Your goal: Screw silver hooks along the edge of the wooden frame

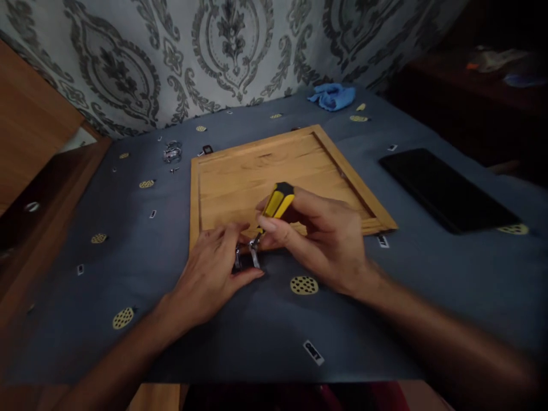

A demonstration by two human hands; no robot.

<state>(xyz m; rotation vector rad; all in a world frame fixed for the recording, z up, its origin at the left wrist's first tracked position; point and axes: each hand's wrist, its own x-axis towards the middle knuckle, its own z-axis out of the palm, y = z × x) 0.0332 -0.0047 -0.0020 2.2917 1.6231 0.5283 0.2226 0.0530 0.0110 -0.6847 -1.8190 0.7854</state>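
Observation:
A framed wooden panel (257,177) lies flat on the cloth-covered table. My right hand (325,240) grips a short screwdriver (278,202) with a yellow and black handle, tilted with its tip down. That tip meets a small shiny metal fitting (255,255) at the panel's near edge. Around the fitting, my left hand (212,265) is closed, thumb on the near side and fingers resting on the panel frame. The screw head under the tip is too small to make out.
Shiny metal pieces (172,152) lie at the back left, with a small screw (174,170) nearby. A black fitting (208,149) shows at the panel's far edge. To the right is a black tablet-like slab (447,188); a blue cloth (334,96) lies behind, near the patterned curtain (233,45).

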